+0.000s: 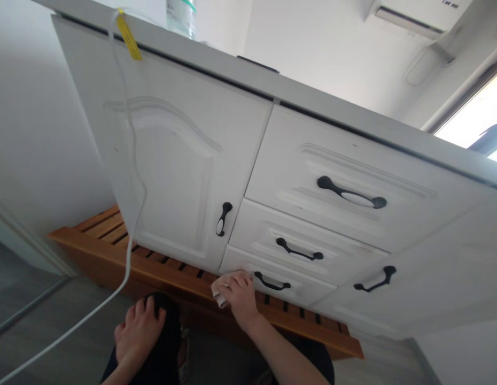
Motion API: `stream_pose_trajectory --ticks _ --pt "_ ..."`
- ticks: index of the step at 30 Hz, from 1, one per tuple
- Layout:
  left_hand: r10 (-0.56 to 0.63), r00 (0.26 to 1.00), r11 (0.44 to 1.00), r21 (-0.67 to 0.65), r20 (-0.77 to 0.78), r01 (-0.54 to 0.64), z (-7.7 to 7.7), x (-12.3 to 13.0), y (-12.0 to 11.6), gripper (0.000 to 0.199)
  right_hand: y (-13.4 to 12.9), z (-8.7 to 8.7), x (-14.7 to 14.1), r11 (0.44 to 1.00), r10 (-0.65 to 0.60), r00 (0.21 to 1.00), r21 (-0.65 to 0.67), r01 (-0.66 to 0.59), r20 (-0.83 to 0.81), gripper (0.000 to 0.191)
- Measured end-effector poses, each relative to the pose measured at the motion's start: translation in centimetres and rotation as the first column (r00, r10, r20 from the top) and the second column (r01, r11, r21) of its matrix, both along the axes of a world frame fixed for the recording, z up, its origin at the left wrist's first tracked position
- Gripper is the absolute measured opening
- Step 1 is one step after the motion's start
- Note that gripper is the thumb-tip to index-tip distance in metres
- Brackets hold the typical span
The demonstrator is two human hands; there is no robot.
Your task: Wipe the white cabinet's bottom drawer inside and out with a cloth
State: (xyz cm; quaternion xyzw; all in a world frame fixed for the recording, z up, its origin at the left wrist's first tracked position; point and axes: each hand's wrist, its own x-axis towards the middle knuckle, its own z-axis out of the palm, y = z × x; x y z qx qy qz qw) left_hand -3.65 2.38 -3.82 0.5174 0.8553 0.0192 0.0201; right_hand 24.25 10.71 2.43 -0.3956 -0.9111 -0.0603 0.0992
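Observation:
My right hand (pixel 242 302) is closed on a pale pink cloth (pixel 220 289). It presses the cloth to the left end of the bottom drawer (pixel 310 293), just beside that drawer's black handle (pixel 272 282). Part of the cloth lies hidden under my fingers. My left hand (pixel 139 329) rests with its fingers laid over my dark-clad knee (pixel 168 315) and holds nothing. Both hands are low in the head view, in front of a white cabinet door (pixel 172 166) and a stack of drawers with dark handles.
A slatted wooden bench (pixel 160 275) runs along the cabinet's foot. A white cable (pixel 133 144) with a yellow tag (pixel 129 36) hangs from the countertop (pixel 216 53) across the door. A clear bottle (pixel 181 17) and a flat dark object (pixel 258 64) lie up top.

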Motion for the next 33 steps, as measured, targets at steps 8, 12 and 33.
stream_pose_trajectory --ticks 8,12,33 --pt "-0.021 1.000 0.999 0.045 -0.002 0.021 0.0 0.6 -0.3 0.060 2.4 6.7 1.9 0.981 0.154 0.987 0.111 -0.157 0.037 0.036" --pt "0.022 0.999 0.999 0.043 0.035 -0.023 -0.4 -0.1 -0.7 0.064 0.8 4.9 7.4 0.989 0.060 0.998 0.133 -0.059 -0.005 0.051" --pt "0.029 0.999 0.999 0.026 0.036 -0.030 -1.0 -0.7 -1.1 0.065 -5.1 2.1 18.7 0.776 -0.468 0.759 0.201 0.598 -0.452 0.020"
